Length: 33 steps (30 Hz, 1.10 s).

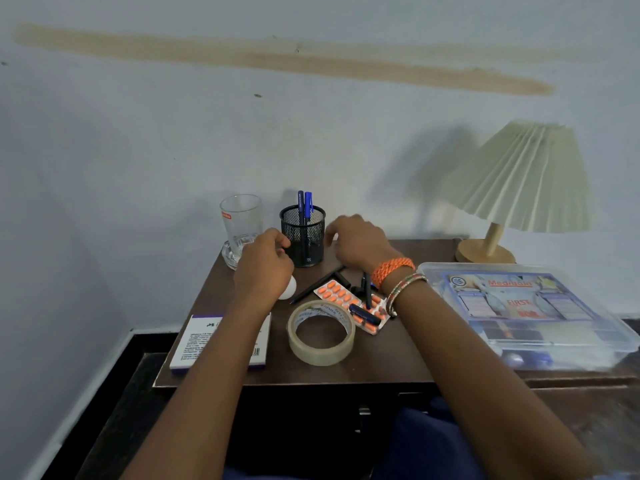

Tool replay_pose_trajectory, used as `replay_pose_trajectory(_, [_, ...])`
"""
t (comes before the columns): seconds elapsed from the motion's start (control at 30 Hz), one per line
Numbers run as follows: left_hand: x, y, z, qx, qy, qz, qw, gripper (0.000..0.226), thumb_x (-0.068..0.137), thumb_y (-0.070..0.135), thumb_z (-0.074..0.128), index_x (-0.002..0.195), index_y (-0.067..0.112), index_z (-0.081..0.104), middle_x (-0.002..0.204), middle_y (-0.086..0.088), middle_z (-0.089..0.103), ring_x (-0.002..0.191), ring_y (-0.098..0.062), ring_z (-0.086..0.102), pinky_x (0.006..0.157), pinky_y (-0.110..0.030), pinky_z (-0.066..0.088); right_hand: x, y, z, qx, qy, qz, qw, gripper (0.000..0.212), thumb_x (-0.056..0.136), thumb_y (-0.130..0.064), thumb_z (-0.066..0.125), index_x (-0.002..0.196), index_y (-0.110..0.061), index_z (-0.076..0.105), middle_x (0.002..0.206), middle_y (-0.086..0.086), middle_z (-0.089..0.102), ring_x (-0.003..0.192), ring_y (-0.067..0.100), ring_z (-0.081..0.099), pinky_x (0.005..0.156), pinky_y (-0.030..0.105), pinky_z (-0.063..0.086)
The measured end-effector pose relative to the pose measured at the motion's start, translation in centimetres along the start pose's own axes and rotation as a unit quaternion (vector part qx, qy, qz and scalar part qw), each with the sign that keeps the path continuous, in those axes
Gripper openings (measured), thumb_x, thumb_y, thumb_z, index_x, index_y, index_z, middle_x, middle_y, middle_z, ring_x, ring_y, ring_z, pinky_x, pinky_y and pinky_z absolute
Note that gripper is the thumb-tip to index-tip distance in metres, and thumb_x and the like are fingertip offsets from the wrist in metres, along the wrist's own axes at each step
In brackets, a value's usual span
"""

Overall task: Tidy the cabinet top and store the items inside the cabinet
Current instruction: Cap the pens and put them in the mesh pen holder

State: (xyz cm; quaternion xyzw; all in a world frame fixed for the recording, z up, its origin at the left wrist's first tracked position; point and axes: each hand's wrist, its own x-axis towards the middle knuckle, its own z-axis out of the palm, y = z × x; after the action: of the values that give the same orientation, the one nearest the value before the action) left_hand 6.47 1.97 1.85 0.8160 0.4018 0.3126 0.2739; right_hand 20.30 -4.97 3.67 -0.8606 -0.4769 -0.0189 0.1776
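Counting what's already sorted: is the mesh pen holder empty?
No, two blue pens stand upright in the black mesh holder.

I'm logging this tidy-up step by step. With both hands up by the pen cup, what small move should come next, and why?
Probably lower the right hand onto the loose pens lying beside the pill strip and gather them. It hovers just above them with nothing visibly in its fingers, while the left hand already grips a white object. The mesh pen cup stands right behind, holding two blue pens.
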Motion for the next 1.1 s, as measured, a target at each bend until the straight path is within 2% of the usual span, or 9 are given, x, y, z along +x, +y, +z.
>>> replay_pose_trajectory(0.2, [0.1,-0.5,0.2,0.009,-0.049,0.009,0.999,0.02,0.09,0.005,0.048,0.098,0.018,0.062,0.111,-0.006,0.064,0.086,-0.015,0.049,0.075,-0.027,0.037,-1.5,1.9,2.2,-0.028,-0.043,0.001,0.999,0.028,0.088,-0.009,0.047,0.107,-0.016,0.066,0.116,0.011,0.062,0.101,0.032,0.061,0.087,0.044,0.052])
replay_pose_trajectory(0.3, [0.2,-0.9,0.4,0.018,-0.068,0.013,0.997,0.022,0.089,0.004,0.047,0.088,0.022,0.059,0.109,-0.008,0.065,0.086,-0.017,0.05,0.076,-0.028,0.038,-1.8,2.2,2.8,-0.016,-0.06,-0.036,0.997,0.03,0.089,-0.008,0.049,0.108,-0.02,0.068,0.115,0.007,0.065,0.103,0.028,0.06,0.085,0.039,0.051])
replay_pose_trajectory(0.37, [0.1,-1.1,0.4,0.027,-0.076,0.012,0.997,0.021,0.089,0.005,0.048,0.087,0.024,0.057,0.108,-0.007,0.064,0.087,-0.017,0.05,0.077,-0.029,0.039,-1.8,2.1,3.4,-0.025,-0.053,-0.075,0.995,0.033,0.09,-0.007,0.049,0.113,-0.023,0.068,0.116,0.008,0.064,0.108,0.028,0.057,0.086,0.041,0.05])
replay_pose_trajectory(0.5, [0.1,-1.5,0.3,0.036,-0.071,0.016,0.997,0.02,0.089,0.006,0.05,0.086,0.024,0.058,0.104,-0.005,0.064,0.086,-0.016,0.051,0.076,-0.029,0.039,-1.6,1.3,4.6,-0.101,-0.077,-0.136,0.983,0.038,0.094,-0.01,0.049,0.125,-0.03,0.06,0.127,0.008,0.052,0.122,0.03,0.042,0.098,0.048,0.037])
replay_pose_trajectory(0.6, [0.1,-1.7,0.1,0.039,-0.072,0.017,0.996,0.018,0.089,0.007,0.05,0.088,0.023,0.059,0.102,-0.004,0.064,0.086,-0.017,0.052,0.076,-0.029,0.038,-1.4,0.7,4.9,-0.111,-0.091,-0.162,0.976,0.032,0.095,-0.017,0.051,0.121,-0.031,0.062,0.127,0.009,0.051,0.123,0.029,0.04,0.099,0.048,0.035])
replay_pose_trajectory(0.7, [0.2,-1.9,0.1,0.043,-0.072,0.016,0.996,0.018,0.088,0.007,0.052,0.087,0.023,0.059,0.104,-0.005,0.065,0.086,-0.018,0.052,0.076,-0.029,0.039,-1.1,0.4,4.9,-0.11,-0.087,-0.172,0.975,0.027,0.094,-0.016,0.053,0.115,-0.024,0.067,0.125,0.009,0.053,0.121,0.028,0.042,0.097,0.044,0.037])
replay_pose_trajectory(0.9, [0.5,-2.4,-0.1,0.037,-0.066,0.004,0.997,0.018,0.087,0.006,0.053,0.086,0.023,0.06,0.106,-0.008,0.065,0.09,-0.02,0.055,0.078,-0.032,0.043,-0.6,0.5,5.1,-0.091,-0.067,-0.206,0.972,0.023,0.089,-0.008,0.057,0.109,-0.016,0.068,0.126,0.007,0.053,0.115,0.023,0.047,0.08,0.029,0.039])
replay_pose_trajectory(0.97, [0.6,-2.5,-0.2,0.035,-0.061,0.005,0.997,0.018,0.086,0.006,0.054,0.085,0.023,0.06,0.106,-0.009,0.064,0.089,-0.021,0.054,0.078,-0.033,0.044,-0.5,0.7,5.0,-0.088,-0.069,-0.209,0.972,0.023,0.088,-0.01,0.059,0.108,-0.018,0.068,0.128,0.006,0.051,0.116,0.024,0.046,0.081,0.031,0.039])
replay_pose_trajectory(1.1, [0.4,-2.5,-0.3,0.034,-0.07,0.012,0.997,0.019,0.087,0.006,0.051,0.086,0.023,0.061,0.104,-0.009,0.065,0.088,-0.021,0.055,0.076,-0.031,0.043,-0.6,0.6,5.1,-0.091,-0.112,-0.204,0.968,0.033,0.088,-0.014,0.061,0.12,-0.021,0.062,0.129,0.006,0.051,0.12,0.024,0.044,0.089,0.036,0.04])
